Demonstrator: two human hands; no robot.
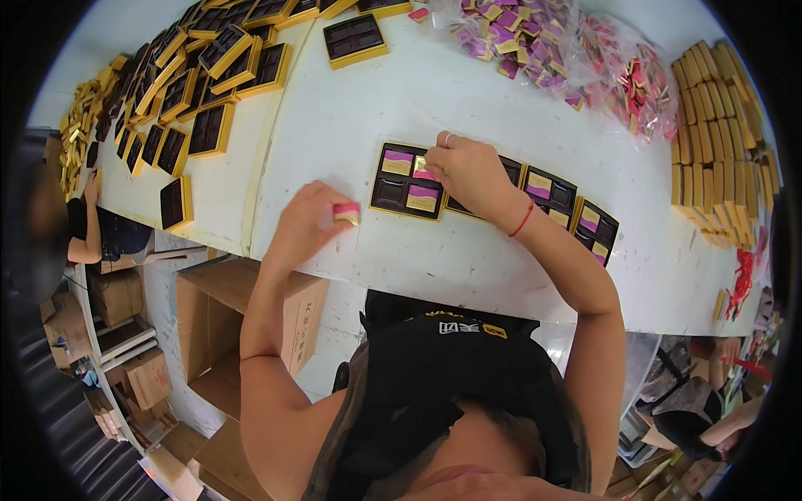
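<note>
My left hand [305,224] is closed above the white table, left of the boxes, with a small pink-and-gold wrapped chocolate [346,209] between its fingers. My right hand [474,174] reaches over the leftmost box [390,185], a black tray with four square compartments. Its fingers pinch another pink-and-gold chocolate [422,164] at the far right compartment. Two purple-and-gold chocolates [424,199] sit diagonally in that tray; the near left compartment is bare. More boxes [551,194] continue the row to the right, partly covered by my right hand and holding purple-and-gold chocolates.
Gold boxes with black trays [209,129] are heaped at the far left. Clear bags of purple [518,37] and pink chocolates [631,79] lie at the back. Gold boxes [714,150] stack up at right. An open carton [209,313] stands below; other people are at both sides.
</note>
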